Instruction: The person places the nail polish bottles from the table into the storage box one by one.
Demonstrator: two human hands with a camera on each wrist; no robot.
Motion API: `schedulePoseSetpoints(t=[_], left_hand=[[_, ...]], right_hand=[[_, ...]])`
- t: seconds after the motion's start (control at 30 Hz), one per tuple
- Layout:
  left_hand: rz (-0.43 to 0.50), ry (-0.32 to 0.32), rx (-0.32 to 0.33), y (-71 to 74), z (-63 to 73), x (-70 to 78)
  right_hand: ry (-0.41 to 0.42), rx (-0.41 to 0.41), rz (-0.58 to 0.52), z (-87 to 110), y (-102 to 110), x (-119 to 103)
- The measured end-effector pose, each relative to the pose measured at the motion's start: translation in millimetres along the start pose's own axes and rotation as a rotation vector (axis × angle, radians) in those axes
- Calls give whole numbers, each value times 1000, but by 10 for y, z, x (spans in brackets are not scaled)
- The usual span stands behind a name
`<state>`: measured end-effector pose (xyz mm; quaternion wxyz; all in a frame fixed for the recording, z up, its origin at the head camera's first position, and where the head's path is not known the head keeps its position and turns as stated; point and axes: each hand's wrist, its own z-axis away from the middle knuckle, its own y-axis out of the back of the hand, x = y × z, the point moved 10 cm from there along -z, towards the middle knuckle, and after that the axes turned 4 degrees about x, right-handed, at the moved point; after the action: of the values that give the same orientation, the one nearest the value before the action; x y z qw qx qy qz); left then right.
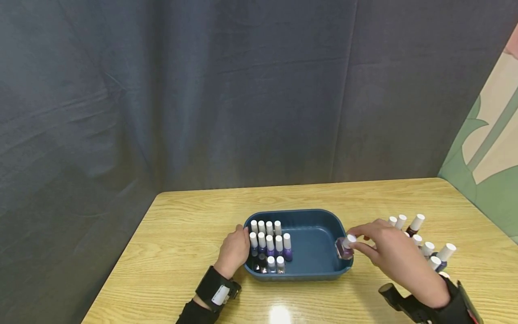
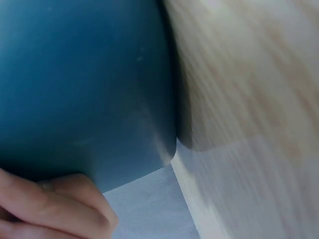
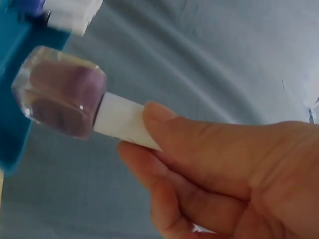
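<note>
A mauve nail polish bottle (image 3: 62, 94) is pinched by its white cap between the thumb and fingers of my right hand (image 1: 398, 254). In the head view it hangs tilted over the right end of a dark blue tray (image 1: 313, 243). My left hand (image 1: 234, 249) grips the tray's left end at the rim; its curled fingers (image 2: 65, 204) show against the outer wall in the left wrist view. Inside the tray's left part, several white-capped nail polish bottles (image 1: 279, 245) stand in rows, with purple, dark and pale polish.
More white-capped bottles (image 1: 445, 254) stand on the wooden table (image 1: 194, 229) to the right, partly hidden behind my right hand. A grey-blue curtain (image 1: 259, 99) hangs behind the table. A patterned green and cream cloth (image 1: 485, 148) is at the far right.
</note>
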<state>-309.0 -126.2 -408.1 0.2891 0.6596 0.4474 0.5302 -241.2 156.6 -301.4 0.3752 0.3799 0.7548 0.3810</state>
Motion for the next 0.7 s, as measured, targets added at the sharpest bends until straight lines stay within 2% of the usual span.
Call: schedulePoseSetpoints(t=[0.13, 0.27, 0.5, 0.7], left_hand=[[-2, 2, 3, -3, -1, -6], [-2, 2, 4, -2, -4, -3], [-2, -1, 3, 8, -7, 7], [1, 10, -6, -7, -7, -7]], right_hand=[[56, 5, -9, -87, -125, -283], [86, -28, -13, -133, -304, -488], [133, -56, -40, -155, -575, -716], [114, -84, -51, -165, -773, -816]])
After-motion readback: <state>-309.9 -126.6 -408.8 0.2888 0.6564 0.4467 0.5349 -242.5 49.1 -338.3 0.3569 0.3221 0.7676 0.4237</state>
